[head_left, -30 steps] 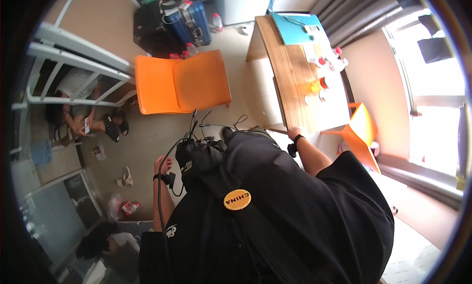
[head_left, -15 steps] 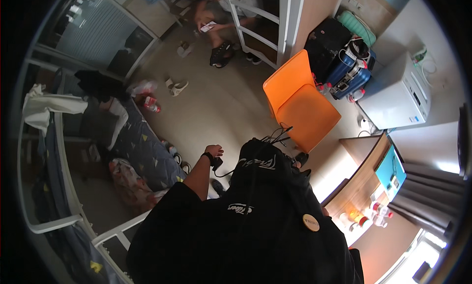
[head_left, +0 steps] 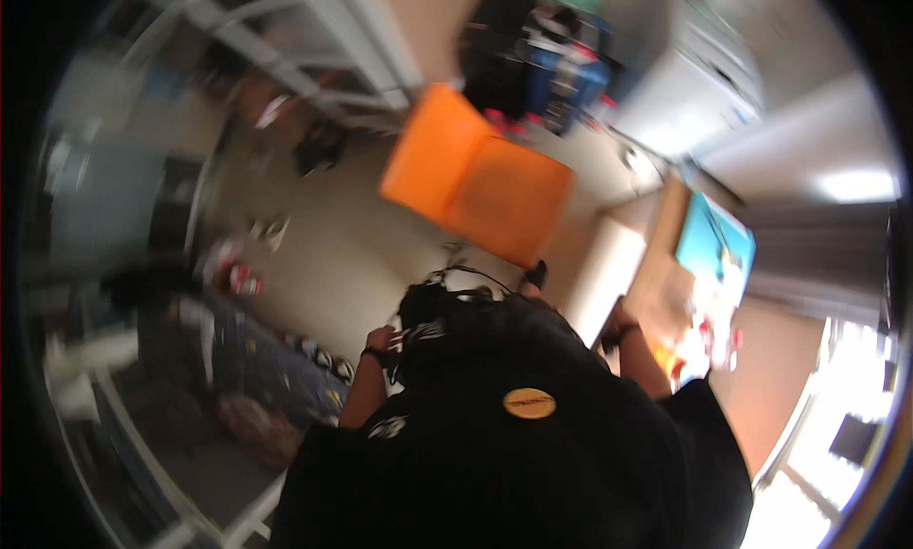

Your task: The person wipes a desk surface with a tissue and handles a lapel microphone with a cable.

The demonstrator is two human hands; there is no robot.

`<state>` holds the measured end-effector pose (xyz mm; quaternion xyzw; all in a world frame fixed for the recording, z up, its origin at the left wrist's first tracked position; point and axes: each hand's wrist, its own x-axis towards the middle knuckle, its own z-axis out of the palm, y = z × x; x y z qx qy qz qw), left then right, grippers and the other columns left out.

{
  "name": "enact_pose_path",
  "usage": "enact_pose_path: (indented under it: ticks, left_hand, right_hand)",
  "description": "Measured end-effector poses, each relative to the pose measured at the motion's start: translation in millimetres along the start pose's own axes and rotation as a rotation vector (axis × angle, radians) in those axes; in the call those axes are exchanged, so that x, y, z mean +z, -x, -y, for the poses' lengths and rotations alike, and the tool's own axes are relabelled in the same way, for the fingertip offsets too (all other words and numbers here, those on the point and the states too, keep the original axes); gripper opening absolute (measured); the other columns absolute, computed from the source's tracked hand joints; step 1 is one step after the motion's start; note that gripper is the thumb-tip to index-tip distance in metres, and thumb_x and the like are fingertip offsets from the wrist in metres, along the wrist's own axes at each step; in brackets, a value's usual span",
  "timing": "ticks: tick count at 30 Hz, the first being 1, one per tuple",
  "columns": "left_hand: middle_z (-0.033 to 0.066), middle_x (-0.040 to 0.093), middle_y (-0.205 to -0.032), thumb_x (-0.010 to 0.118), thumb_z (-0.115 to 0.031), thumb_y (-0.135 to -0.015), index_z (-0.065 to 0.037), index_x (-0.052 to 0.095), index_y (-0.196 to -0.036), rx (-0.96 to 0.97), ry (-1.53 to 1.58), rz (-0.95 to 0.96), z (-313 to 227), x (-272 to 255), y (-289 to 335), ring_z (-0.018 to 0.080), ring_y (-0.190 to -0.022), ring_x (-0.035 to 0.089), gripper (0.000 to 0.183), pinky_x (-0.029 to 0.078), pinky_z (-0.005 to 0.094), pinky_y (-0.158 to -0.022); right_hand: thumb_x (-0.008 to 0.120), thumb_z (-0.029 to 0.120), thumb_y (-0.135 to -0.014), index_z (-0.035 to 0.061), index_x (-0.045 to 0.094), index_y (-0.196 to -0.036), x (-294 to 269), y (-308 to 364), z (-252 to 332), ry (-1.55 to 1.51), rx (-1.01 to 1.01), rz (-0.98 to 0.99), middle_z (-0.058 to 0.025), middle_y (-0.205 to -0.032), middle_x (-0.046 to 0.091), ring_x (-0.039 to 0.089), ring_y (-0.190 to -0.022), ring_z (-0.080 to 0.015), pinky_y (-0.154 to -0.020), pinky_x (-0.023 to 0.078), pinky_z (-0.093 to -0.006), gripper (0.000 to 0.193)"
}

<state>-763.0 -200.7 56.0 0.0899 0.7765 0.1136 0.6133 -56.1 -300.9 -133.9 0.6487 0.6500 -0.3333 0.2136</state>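
Rotation of your view since half a second ago returns the orange chair [head_left: 475, 183] above the black bag [head_left: 456, 316]. Your left hand [head_left: 380, 342] grips the bag's left side; your right hand [head_left: 620, 323], beyond it, has an unclear grip.

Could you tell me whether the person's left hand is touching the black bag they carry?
Touching: the head view, though blurred, shows the left hand pressed against the black bag with no gap.
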Motion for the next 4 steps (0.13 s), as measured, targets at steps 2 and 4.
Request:
enact_pose_path:
  ticks: [2, 4]
  left_hand:
    - [0.0127, 0.07, -0.105, 0.052, -0.034, -0.098, -0.008, 0.066, -0.111, 0.247, -0.757, 0.0, -27.4, 16.6, 12.2, 0.0288, -0.097, 0.066, 0.033, 0.052, 0.0414, -0.079]
    - [0.0156, 0.071, -0.102, 0.054, -0.039, -0.097, -0.009, 0.066, -0.116, 0.592, -1.45, 0.119, -59.5, 52.5, -4.1, 0.0332, -0.092, 0.067, 0.038, 0.052, 0.0443, -0.076]
  right_hand:
    - [0.045, 0.062, -0.092, 0.0084, 0.054, -0.126, -21.5, -16.2, -5.9, -0.301, 0.342, 0.1, -0.0157, -0.124, 0.061, 0.057, -0.112, -0.0314, -0.097, 0.047, -0.0504, 0.063]
    - [0.064, 0.047, -0.084, 0.0162, 0.078, -0.086, 11.4, -20.7, -78.1, -0.412, 0.504, 0.116, -0.0107, -0.09, 0.075, 0.069, -0.083, -0.0278, -0.086, 0.053, -0.0486, 0.034]
